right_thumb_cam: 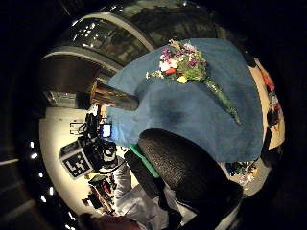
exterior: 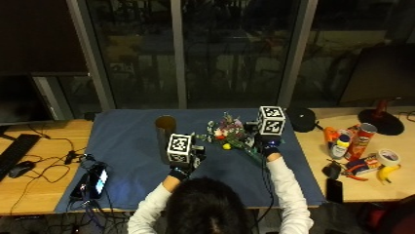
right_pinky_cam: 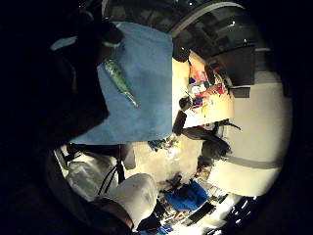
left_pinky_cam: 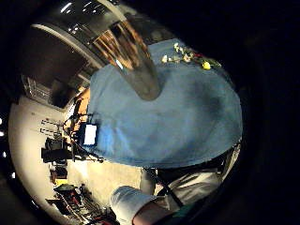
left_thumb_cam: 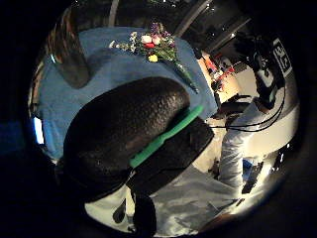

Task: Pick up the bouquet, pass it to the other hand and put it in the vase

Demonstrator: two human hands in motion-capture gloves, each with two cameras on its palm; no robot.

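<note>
The bouquet [exterior: 228, 135] is laid flat on the blue cloth [exterior: 129, 141] between the two gloved hands, blooms toward the window and wrapped stems toward the person's right, so the stems are offered to the right hand [exterior: 268, 146], which is held just beside them. Whether that hand's fingers are closed cannot be told. The left hand [exterior: 183, 168] is held near the vase [exterior: 164, 127], gripping nothing visible; its fingers cannot be judged either. The vase is stood upright, apart from the flowers, ready to receive them.

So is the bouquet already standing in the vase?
No: the bouquet lies flat on the blue cloth, apart from the vase.
</note>
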